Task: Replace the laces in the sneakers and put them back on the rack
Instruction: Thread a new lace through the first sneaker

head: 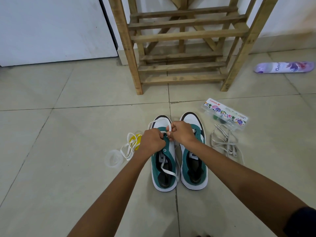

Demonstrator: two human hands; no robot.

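Two green and white sneakers stand side by side on the tiled floor, toes pointing away from me. Over the eyelets of the left sneaker (163, 170), my left hand (152, 141) and my right hand (181, 133) both pinch a clean white lace (168, 170). One lace loop arches over the toe and a loose end trails across the shoe's opening. The right sneaker (194, 168) has no lace in it. A second white lace (128, 147) lies coiled on the floor to the left. Greyish worn laces (225, 142) lie tangled to the right.
A wooden slatted shoe rack (184, 36) stands just beyond the shoes against the wall. A clear plastic box with a flowered label (225, 113) lies to the right, a purple spray can (283, 67) farther right. A clear lid (113, 159) and a yellow item (136, 138) lie left.
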